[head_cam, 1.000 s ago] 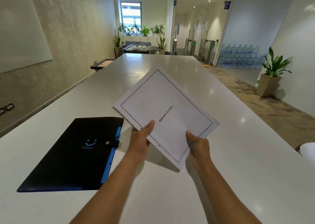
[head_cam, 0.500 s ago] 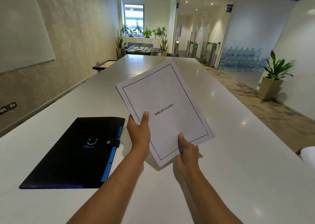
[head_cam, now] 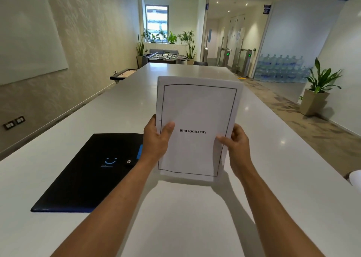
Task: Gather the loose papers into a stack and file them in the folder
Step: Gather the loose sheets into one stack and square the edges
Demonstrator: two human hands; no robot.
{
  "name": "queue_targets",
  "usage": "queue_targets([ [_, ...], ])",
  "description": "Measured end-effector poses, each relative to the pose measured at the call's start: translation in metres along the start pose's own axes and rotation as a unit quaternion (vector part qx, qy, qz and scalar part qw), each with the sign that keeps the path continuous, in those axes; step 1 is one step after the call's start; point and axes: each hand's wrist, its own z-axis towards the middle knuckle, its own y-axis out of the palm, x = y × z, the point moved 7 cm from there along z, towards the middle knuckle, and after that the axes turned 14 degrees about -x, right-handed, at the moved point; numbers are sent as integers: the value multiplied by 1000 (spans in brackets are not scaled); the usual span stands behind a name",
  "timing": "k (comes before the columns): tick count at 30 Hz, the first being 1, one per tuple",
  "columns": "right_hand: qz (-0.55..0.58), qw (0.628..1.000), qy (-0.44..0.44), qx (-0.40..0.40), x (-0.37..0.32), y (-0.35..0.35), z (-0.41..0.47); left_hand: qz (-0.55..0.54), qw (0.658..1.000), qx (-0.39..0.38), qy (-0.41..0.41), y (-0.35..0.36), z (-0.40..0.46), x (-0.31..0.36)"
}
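Note:
I hold a stack of white papers (head_cam: 197, 108) upright above the table, its bottom edge just over the surface. The top sheet has a black border and the word BIBLIOGRAPHY. My left hand (head_cam: 156, 139) grips the stack's left edge, thumb on the front. My right hand (head_cam: 237, 145) grips the right edge. A black folder (head_cam: 88, 176) with a blue edge, a snap button and a smile logo lies shut and flat on the table, to the left of the papers.
The long white table (head_cam: 273, 178) runs away from me. A potted plant (head_cam: 316, 96) stands on the floor at right. A small dark tray (head_cam: 124, 74) sits off the table's far left edge. Something white (head_cam: 356, 178) shows at the right border.
The stack has turned from a tilted, slanted hold to upright and square in front of me. Both hands shifted from the bottom corner to the two side edges.

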Motion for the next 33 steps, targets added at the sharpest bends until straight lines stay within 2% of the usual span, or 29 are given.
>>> queue_targets([
  [4, -40, 998, -58, -2, -29, 14, 4, -8, 1000, 18, 18, 2, -3, 7],
  [8, -72, 994, -81, 13, -22, 20, -7, -34, 998, 40, 21, -1, -8, -3],
  [14, -100, 994, -26, 34, 27, 28, -25, -25, 996, 57, -64, 13, -36, -50],
  [21, -112, 990, -53, 71, 27, 19, -24, -8, 997, 53, -48, 14, -33, -48],
  [29, -126, 990, 8, 59, 44, 18, -29, -7, 996, 47, -74, 18, -40, -59],
  [33, -157, 984, 66, 40, 44, 12, -19, 18, 991, 18, -129, 11, -27, -70],
])
